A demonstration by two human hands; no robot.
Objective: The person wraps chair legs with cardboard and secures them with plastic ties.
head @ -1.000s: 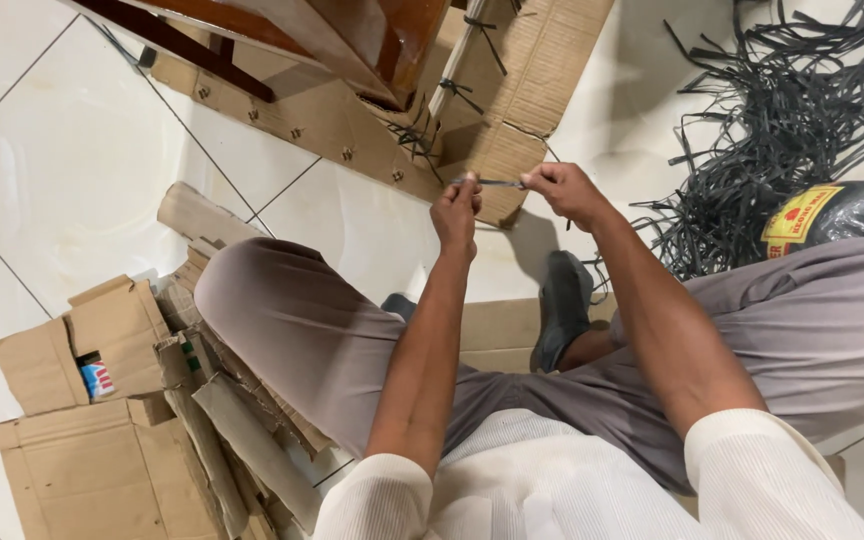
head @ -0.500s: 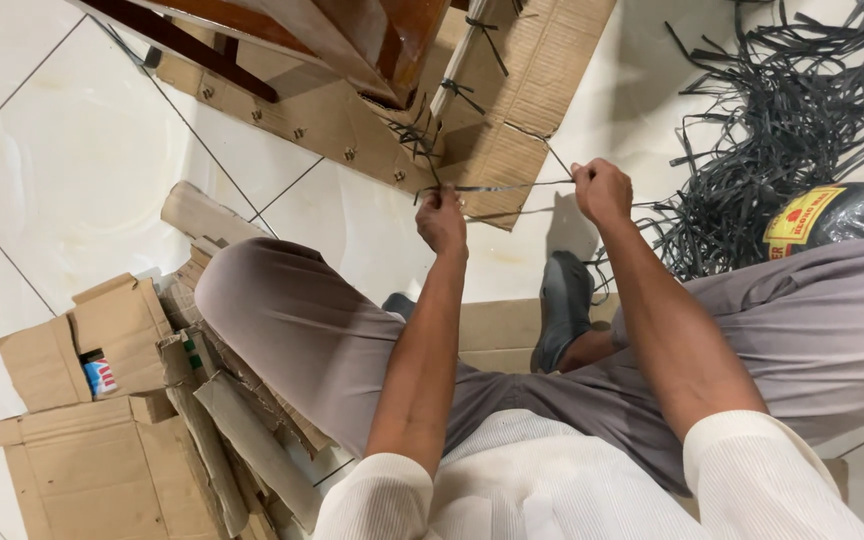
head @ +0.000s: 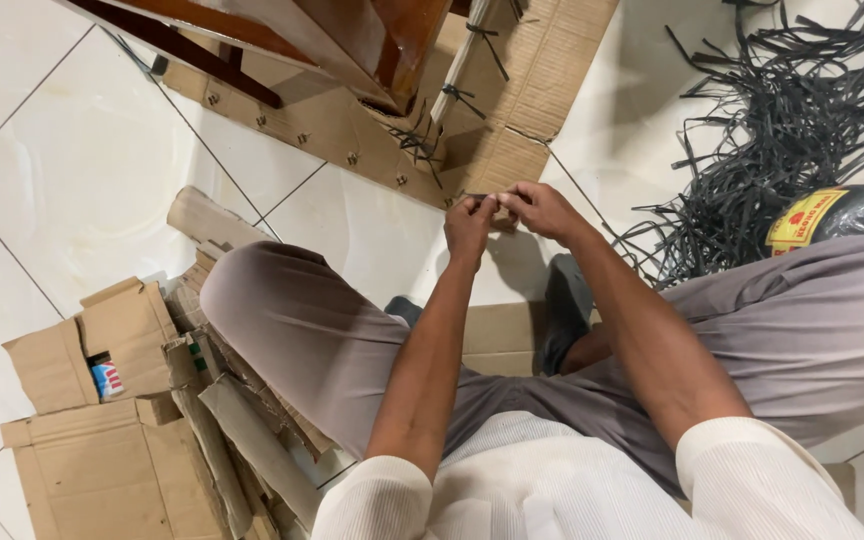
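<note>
Where half a second ago they were spread apart stretching it, the left hand (head: 470, 222) and right hand (head: 542, 208) now meet, both pinching the thin black strap (head: 480, 196) just before the cardboard-wrapped furniture leg (head: 512, 150).

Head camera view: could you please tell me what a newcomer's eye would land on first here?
Probably the left hand and right hand, meeting at centre and pinching a thin dark strap just before the cardboard-wrapped furniture. Next, the tangled heap of black straps on the tiled floor at upper right, then the torn cardboard boxes at lower left.
</note>
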